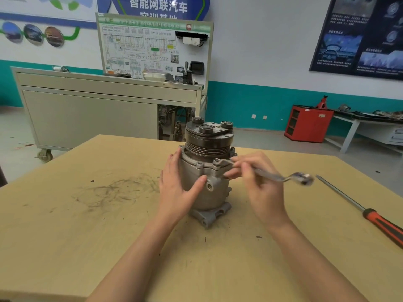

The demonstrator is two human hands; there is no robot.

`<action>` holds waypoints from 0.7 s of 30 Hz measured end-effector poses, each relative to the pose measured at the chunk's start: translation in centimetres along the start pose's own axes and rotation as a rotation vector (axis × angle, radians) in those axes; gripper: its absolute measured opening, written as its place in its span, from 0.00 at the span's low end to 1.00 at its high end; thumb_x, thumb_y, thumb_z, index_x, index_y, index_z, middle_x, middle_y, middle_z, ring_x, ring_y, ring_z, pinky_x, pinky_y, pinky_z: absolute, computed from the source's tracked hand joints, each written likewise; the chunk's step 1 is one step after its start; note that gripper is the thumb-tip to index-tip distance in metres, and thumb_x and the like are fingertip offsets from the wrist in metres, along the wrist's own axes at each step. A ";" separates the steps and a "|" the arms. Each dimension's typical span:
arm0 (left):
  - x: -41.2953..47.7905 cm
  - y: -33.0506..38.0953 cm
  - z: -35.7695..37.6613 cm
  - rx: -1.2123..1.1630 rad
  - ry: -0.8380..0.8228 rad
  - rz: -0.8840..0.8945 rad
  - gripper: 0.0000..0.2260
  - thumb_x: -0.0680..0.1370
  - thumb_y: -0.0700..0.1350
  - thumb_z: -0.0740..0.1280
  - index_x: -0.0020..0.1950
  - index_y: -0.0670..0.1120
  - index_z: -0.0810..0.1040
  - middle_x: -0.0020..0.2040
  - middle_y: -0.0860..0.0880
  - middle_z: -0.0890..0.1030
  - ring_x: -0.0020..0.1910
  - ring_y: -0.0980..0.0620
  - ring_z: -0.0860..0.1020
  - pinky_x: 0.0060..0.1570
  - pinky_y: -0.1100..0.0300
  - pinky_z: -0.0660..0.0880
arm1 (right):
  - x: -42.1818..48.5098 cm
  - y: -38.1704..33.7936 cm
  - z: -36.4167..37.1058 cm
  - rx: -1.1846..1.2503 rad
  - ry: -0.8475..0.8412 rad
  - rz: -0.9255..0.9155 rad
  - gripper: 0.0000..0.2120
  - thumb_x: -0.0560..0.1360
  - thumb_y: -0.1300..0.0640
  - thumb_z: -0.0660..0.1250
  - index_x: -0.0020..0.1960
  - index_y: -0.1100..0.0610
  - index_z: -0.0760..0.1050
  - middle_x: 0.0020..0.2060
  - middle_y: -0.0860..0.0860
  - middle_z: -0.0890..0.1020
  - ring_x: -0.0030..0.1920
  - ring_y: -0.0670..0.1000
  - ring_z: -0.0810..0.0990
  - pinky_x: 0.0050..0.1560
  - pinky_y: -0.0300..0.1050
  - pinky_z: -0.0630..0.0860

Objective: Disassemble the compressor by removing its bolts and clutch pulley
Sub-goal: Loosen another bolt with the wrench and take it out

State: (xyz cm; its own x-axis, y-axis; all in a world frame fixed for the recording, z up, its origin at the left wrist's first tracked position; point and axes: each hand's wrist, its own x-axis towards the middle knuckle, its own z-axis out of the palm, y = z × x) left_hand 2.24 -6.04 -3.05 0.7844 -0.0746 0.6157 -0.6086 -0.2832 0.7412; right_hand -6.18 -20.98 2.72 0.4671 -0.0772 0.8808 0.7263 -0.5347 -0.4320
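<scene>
Fingers [244, 171] of the right hand [261, 188] are pinching the wrench [272, 176] onto a bolt [216, 160] — flat left hand [176, 188] bracing the compressor [209, 197].

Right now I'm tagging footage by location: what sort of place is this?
Probably an automotive training workshop: a wiring-diagram board behind, a red tool cabinet by the wall, and a compressor standing on the wooden table.
</scene>
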 end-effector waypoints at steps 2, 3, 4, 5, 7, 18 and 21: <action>0.0 0.2 -0.1 0.007 -0.009 -0.007 0.36 0.68 0.68 0.60 0.73 0.61 0.50 0.77 0.53 0.60 0.76 0.53 0.56 0.72 0.41 0.57 | 0.7 1.3 -0.7 0.368 0.053 0.360 0.11 0.80 0.64 0.55 0.43 0.60 0.74 0.42 0.53 0.83 0.38 0.53 0.84 0.40 0.44 0.80; 0.0 0.3 -0.1 0.010 -0.013 -0.010 0.36 0.68 0.68 0.60 0.73 0.61 0.50 0.77 0.53 0.59 0.76 0.53 0.56 0.72 0.41 0.57 | 1.3 2.0 -1.0 0.495 0.065 0.497 0.13 0.81 0.65 0.53 0.43 0.61 0.73 0.41 0.54 0.83 0.38 0.55 0.84 0.40 0.44 0.80; 0.0 0.3 -0.1 0.010 -0.016 -0.011 0.36 0.68 0.68 0.60 0.73 0.61 0.50 0.77 0.53 0.59 0.76 0.53 0.56 0.72 0.41 0.57 | 2.1 2.7 -1.3 0.593 0.061 0.601 0.14 0.81 0.64 0.51 0.42 0.62 0.73 0.40 0.54 0.84 0.39 0.55 0.84 0.39 0.44 0.80; 0.0 0.2 0.0 0.007 -0.014 -0.010 0.36 0.68 0.68 0.60 0.73 0.61 0.50 0.77 0.53 0.59 0.76 0.53 0.56 0.72 0.41 0.57 | 2.9 3.4 -1.5 0.674 0.042 0.682 0.14 0.81 0.64 0.51 0.42 0.62 0.73 0.40 0.55 0.84 0.40 0.55 0.84 0.39 0.44 0.80; 0.0 0.1 0.0 0.001 -0.009 -0.009 0.36 0.69 0.67 0.60 0.73 0.61 0.51 0.77 0.53 0.60 0.76 0.53 0.56 0.72 0.41 0.57 | 4.2 4.5 -1.9 0.803 -0.014 0.807 0.14 0.82 0.62 0.52 0.43 0.63 0.73 0.39 0.58 0.84 0.42 0.56 0.84 0.40 0.44 0.80; 0.0 0.0 0.0 0.014 -0.020 -0.021 0.36 0.68 0.69 0.60 0.72 0.64 0.49 0.77 0.54 0.59 0.76 0.54 0.56 0.72 0.41 0.58 | 5.0 1.0 -2.8 0.299 0.129 0.428 0.12 0.79 0.55 0.59 0.41 0.59 0.75 0.30 0.53 0.83 0.31 0.53 0.84 0.31 0.40 0.79; 0.0 0.1 0.0 0.012 -0.013 -0.012 0.36 0.69 0.68 0.61 0.72 0.64 0.49 0.77 0.54 0.59 0.76 0.54 0.56 0.72 0.41 0.58 | 5.6 -1.9 -2.0 -0.162 0.040 -0.028 0.10 0.78 0.57 0.63 0.40 0.59 0.76 0.27 0.49 0.80 0.27 0.49 0.81 0.28 0.42 0.79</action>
State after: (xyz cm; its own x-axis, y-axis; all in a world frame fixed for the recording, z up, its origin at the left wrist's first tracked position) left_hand 2.20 -6.09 -2.95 0.7933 -0.0839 0.6030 -0.5977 -0.2957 0.7452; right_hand -5.96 -22.07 8.91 0.4251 -0.0920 0.9005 0.6465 -0.6654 -0.3732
